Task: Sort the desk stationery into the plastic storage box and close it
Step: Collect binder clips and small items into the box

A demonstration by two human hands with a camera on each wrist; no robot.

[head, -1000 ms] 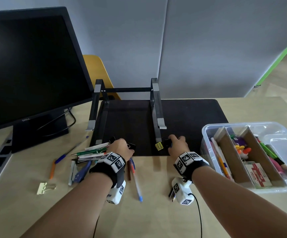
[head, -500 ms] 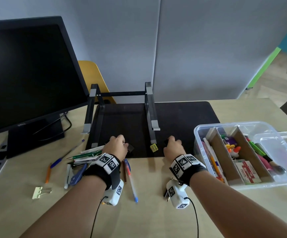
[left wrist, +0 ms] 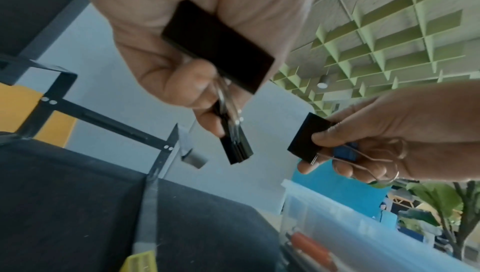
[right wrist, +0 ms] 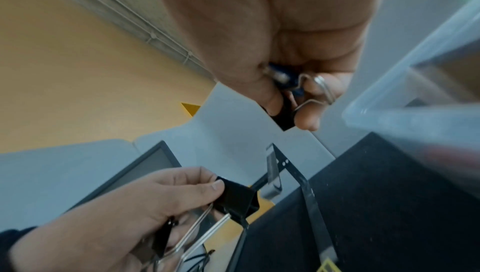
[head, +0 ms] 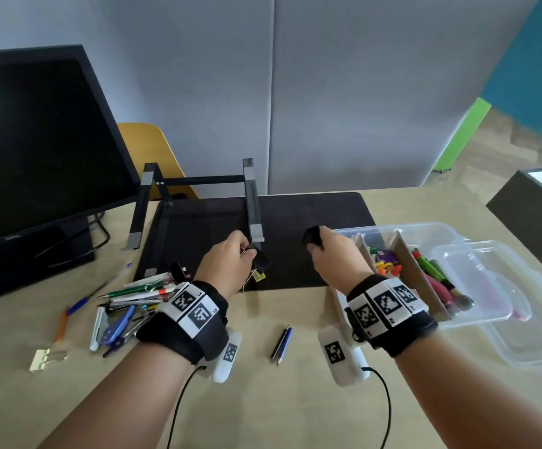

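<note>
While pens (head: 431,270) fill it, storage box (head: 444,230) sits uncovered.

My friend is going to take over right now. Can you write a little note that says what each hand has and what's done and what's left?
Left hand: grips black binder clips, lifted above the dark desk mat.
Right hand: pinches a black binder clip with a small blue one behind it, beside the plastic storage box.
Done: markers and other bits already sit in the box's compartments.
Left: drop in the held clips, then the pen pile, the gold clip, the small yellow clip and the pencil. Then fit the lid, lying at the box's right side.
</note>
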